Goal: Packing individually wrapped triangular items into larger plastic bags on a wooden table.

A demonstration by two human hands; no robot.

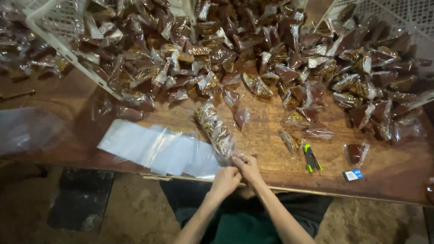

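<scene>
Both hands meet at the lower middle of the frame, right at the near edge of the wooden table (271,135): the left hand (224,180) and the right hand (247,167) are closed, pinching the mouth of a long clear bag (216,131), seemingly to gather or twist it shut. The bag lies slanting up and to the left from the fingers, packed along its length with small brown and gold wrapped pieces, glossy under the plastic. Just to its left lies a flat stack of empty clear bags (158,149), within easy reach. A heap of wrapped packets (271,58) fills the upper frame, spilling from white crates (54,36). A green-tipped tool (311,158) lies to the right.
</scene>
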